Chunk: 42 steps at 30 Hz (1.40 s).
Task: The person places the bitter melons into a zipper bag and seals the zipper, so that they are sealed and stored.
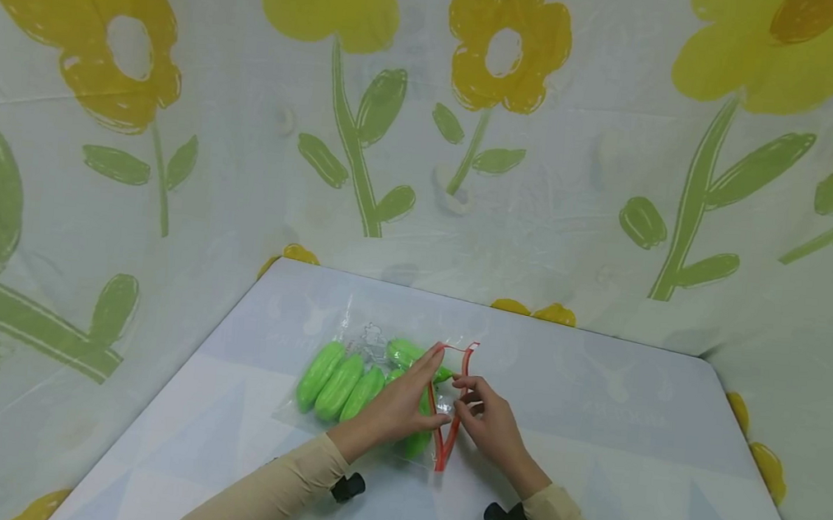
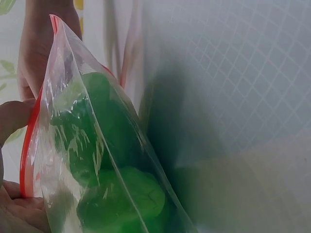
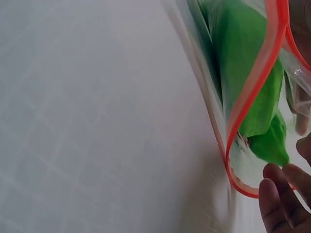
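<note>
Green toy cucumbers (image 1: 340, 385) already sit inside the clear zip bag (image 1: 377, 372) on the table (image 1: 631, 444); from the head camera, left hand (image 1: 404, 403) lies flat on it, right hand (image 1: 488, 419) pinching the orange seal (image 1: 446, 428). Left wrist: mouth gapes. Right wrist: fingertips (image 3: 277, 194) at the unclosed strip, sealing left.

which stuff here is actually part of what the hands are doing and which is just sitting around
In use:
- clear zip bag with its red seal strip, mouth open
- green toy cucumbers inside the bag
- left hand resting on the bag at its mouth
- right hand pinching the seal strip

Just there:
- pale table
- flowered cloth backdrop
</note>
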### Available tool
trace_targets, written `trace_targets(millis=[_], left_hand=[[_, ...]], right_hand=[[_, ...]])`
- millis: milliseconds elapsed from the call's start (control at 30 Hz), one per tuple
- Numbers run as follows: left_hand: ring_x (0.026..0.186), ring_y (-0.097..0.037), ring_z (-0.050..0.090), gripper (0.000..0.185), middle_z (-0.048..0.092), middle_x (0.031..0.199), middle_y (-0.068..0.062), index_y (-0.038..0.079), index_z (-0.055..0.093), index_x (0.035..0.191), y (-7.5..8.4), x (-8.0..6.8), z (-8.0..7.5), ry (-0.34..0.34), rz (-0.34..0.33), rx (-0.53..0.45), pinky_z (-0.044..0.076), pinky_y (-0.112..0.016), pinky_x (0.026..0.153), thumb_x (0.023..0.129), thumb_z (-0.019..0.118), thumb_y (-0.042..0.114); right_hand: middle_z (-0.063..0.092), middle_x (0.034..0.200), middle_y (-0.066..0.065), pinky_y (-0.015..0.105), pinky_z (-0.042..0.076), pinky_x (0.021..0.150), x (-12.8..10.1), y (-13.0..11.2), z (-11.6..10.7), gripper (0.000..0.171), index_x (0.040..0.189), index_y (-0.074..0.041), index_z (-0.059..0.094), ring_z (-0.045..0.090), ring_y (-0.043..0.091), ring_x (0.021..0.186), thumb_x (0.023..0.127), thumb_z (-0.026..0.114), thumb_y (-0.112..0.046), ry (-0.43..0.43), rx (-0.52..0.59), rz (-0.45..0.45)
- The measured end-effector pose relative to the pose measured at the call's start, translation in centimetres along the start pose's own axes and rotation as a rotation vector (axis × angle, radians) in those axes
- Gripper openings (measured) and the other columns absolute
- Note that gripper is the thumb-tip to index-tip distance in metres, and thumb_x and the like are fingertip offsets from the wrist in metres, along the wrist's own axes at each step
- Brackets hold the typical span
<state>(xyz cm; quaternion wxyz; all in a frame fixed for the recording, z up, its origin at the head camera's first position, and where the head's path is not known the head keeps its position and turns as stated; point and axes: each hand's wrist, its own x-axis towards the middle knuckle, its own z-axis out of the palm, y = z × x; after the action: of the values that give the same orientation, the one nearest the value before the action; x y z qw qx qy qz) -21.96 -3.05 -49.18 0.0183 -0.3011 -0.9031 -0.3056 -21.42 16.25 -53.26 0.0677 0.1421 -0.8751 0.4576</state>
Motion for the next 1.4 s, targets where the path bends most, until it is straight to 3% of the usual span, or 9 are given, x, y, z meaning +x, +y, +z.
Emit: trace_targets(millis=[300, 633, 800, 1100, 1233, 1400], left_hand=[[0.138, -0.016, 0.024, 0.099, 0.002, 0.156, 0.006, 0.015, 0.006, 0.15, 0.1, 0.1, 0.3, -0.004, -0.006, 0.007, 0.043, -0.036, 0.098, 0.08, 0.07, 0.042], [0.133, -0.02, 0.035, 0.097, 0.003, 0.156, 0.007, 0.015, 0.012, 0.15, 0.1, 0.3, 0.6, -0.012, -0.015, 0.035, 0.047, -0.036, 0.093, 0.078, 0.072, 0.041], [0.13, -0.021, 0.039, 0.092, 0.004, 0.156, 0.008, 0.021, 0.018, 0.15, 0.1, 0.2, 0.6, -0.042, -0.028, 0.028, 0.048, -0.038, 0.091, 0.078, 0.073, 0.04], [0.131, -0.02, 0.037, 0.09, 0.006, 0.155, 0.012, 0.035, 0.014, 0.148, -0.1, 0.3, 0.7, -0.072, 0.012, 0.038, 0.047, -0.039, 0.093, 0.079, 0.071, 0.043], [0.134, -0.019, 0.032, 0.085, 0.015, 0.154, 0.01, 0.026, 0.02, 0.149, -0.1, 0.3, 0.4, -0.077, 0.04, 0.037, 0.04, -0.041, 0.101, 0.081, 0.068, 0.044], [0.136, -0.018, 0.029, 0.075, 0.028, 0.151, 0.003, 0.02, 0.029, 0.147, -0.2, 0.4, -0.8, -0.043, 0.03, 0.052, 0.034, -0.04, 0.106, 0.084, 0.064, 0.045]], right_hand=[[0.061, 0.116, -0.013, 0.025, 0.053, 0.071, -0.2, 0.4, -0.5, 0.027, 0.11, -0.02, 0.06, 0.06, 0.007, 0.087, 0.086, 0.065, -0.01, 0.039, -0.007, 0.002], [0.065, 0.107, -0.006, 0.026, 0.052, 0.073, -0.6, 0.8, -1.6, 0.025, 0.111, -0.018, 0.062, 0.059, 0.007, 0.085, 0.087, 0.061, -0.01, 0.045, -0.02, 0.021], [0.064, 0.107, -0.005, 0.025, 0.052, 0.073, -0.8, 1.2, -2.1, 0.025, 0.11, -0.021, 0.061, 0.059, 0.007, 0.085, 0.087, 0.062, -0.011, 0.057, -0.049, 0.044], [0.062, 0.107, -0.011, 0.026, 0.052, 0.075, -1.0, 2.2, -2.8, 0.022, 0.108, -0.024, 0.06, 0.058, 0.006, 0.087, 0.088, 0.062, -0.014, 0.05, -0.069, 0.069], [0.062, 0.106, -0.01, 0.027, 0.052, 0.076, -1.0, 2.2, -3.0, 0.021, 0.108, -0.022, 0.06, 0.058, 0.006, 0.089, 0.088, 0.061, -0.014, 0.048, -0.062, 0.096], [0.063, 0.104, -0.008, 0.03, 0.052, 0.078, -0.9, 2.0, -3.3, 0.019, 0.107, -0.02, 0.06, 0.058, 0.007, 0.09, 0.089, 0.06, -0.015, 0.054, -0.057, 0.143]])
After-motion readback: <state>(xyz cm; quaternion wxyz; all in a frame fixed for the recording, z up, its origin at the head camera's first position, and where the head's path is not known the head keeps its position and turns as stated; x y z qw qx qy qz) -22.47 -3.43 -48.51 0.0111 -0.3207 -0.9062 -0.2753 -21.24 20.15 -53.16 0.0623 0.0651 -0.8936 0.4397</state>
